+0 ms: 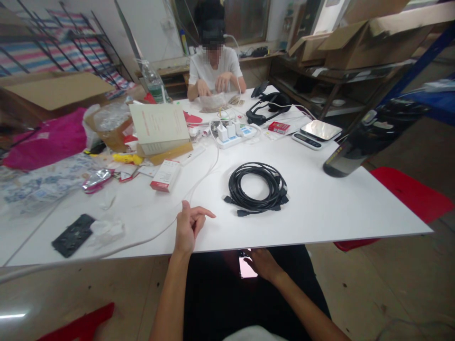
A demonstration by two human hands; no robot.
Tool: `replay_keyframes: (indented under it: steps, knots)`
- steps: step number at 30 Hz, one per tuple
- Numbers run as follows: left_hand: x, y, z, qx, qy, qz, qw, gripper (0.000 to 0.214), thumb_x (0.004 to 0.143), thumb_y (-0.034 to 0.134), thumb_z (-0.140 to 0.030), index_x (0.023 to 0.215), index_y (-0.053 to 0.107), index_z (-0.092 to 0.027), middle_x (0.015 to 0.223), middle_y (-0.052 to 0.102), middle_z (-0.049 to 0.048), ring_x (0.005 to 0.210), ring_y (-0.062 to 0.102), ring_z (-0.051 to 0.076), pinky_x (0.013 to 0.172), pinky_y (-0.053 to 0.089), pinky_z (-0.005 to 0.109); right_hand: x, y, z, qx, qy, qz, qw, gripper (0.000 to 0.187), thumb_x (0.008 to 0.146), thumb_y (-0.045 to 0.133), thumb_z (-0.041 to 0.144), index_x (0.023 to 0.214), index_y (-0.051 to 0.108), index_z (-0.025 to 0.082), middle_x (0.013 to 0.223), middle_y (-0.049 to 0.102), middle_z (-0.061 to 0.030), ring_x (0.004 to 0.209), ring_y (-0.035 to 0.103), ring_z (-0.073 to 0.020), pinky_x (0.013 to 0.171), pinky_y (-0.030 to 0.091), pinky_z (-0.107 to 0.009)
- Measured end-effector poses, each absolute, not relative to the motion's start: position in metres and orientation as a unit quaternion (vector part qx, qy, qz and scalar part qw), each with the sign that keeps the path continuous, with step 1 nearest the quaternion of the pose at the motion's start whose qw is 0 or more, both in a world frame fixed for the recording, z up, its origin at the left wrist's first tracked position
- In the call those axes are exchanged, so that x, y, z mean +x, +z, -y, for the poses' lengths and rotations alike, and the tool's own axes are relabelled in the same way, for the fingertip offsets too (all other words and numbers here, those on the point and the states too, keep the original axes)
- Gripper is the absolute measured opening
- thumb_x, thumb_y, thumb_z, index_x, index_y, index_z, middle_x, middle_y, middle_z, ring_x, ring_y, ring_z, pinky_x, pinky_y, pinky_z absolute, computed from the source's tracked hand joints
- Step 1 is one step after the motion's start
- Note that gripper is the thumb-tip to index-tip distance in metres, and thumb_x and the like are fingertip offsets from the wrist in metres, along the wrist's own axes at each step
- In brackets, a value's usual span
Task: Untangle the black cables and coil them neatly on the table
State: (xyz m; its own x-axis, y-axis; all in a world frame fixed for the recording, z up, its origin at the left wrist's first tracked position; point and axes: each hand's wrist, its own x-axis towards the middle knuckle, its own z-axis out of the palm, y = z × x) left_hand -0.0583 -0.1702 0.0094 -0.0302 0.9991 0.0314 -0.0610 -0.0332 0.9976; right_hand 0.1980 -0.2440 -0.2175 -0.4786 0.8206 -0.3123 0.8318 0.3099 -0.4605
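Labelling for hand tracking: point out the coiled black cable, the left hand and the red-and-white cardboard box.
Coiled black cable (234, 189), head view: left side of the coil.
Left hand (186, 229), head view: back of the hand.
Red-and-white cardboard box (165, 175), head view: white top face.

I have one view only, from a camera on the wearer's head. It faces forward and down over the white worktop (320, 208) from its near edge, close above the left hand (186, 227), towards a person (215, 66) seated opposite.
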Motion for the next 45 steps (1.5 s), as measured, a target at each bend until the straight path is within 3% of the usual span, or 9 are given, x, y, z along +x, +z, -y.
replay_keyframes:
  steps: [8,15,24,34,41,45]
  knots:
    - [-0.057,0.011,0.171,0.487,0.528,-0.491,0.493,0.089,0.107,0.027,-0.077,0.077,0.083,-0.015,0.036,0.027,-0.0029,0.039,0.021,0.010,0.052,0.012,0.035,0.194,-0.219,0.239,0.514,-0.277,-0.812,-0.014,0.043,0.106,0.053,0.033,0.145,0.068,0.021,0.150,0.066,-0.0162,0.142,0.060,-0.0341,0.120,0.048,-0.051]
    - [-0.057,0.012,0.172,0.485,0.526,-0.498,0.491,0.087,0.107,0.029,-0.076,0.076,0.082,-0.015,0.036,0.027,-0.0030,0.039,0.021,0.010,0.051,0.012,0.035,0.200,-0.221,0.248,0.478,-0.285,-0.831,-0.020,0.037,0.106,0.055,0.040,0.137,0.074,0.034,0.140,0.073,-0.0086,0.130,0.068,-0.0308,0.112,0.054,-0.047]
    - [-0.057,0.011,0.171,0.489,0.522,-0.503,0.484,0.086,0.107,0.030,-0.076,0.075,0.082,-0.015,0.036,0.028,-0.0027,0.039,0.022,0.010,0.052,0.013,0.035,0.203,-0.248,0.234,0.517,-0.256,-0.816,-0.039,0.049,0.109,0.048,0.043,0.143,0.070,0.016,0.149,0.066,-0.0192,0.142,0.061,-0.0365,0.120,0.048,-0.054]
    - [-0.057,0.011,0.171,0.488,0.520,-0.510,0.481,0.084,0.108,0.032,-0.074,0.076,0.083,-0.015,0.036,0.028,-0.0028,0.039,0.022,0.010,0.052,0.013,0.035,0.203,-0.259,0.235,0.520,-0.242,-0.818,-0.054,0.046,0.109,0.049,0.045,0.138,0.074,0.020,0.149,0.067,-0.0163,0.142,0.061,-0.0362,0.122,0.045,-0.056]
    - [-0.057,0.011,0.171,0.487,0.519,-0.511,0.482,0.083,0.107,0.032,-0.074,0.075,0.083,-0.016,0.036,0.027,-0.0028,0.039,0.021,0.010,0.052,0.013,0.035,0.207,-0.241,0.245,0.492,-0.257,-0.830,-0.049,0.038,0.108,0.054,0.043,0.131,0.078,0.025,0.132,0.077,-0.0115,0.124,0.072,-0.0331,0.108,0.057,-0.048]
    - [-0.057,0.010,0.171,0.488,0.518,-0.513,0.481,0.083,0.107,0.033,-0.074,0.075,0.082,-0.016,0.036,0.027,-0.0028,0.039,0.021,0.011,0.052,0.014,0.035,0.205,-0.246,0.240,0.499,-0.250,-0.828,-0.062,0.041,0.108,0.052,0.041,0.135,0.076,0.021,0.142,0.072,-0.0151,0.136,0.066,-0.0353,0.115,0.052,-0.052]
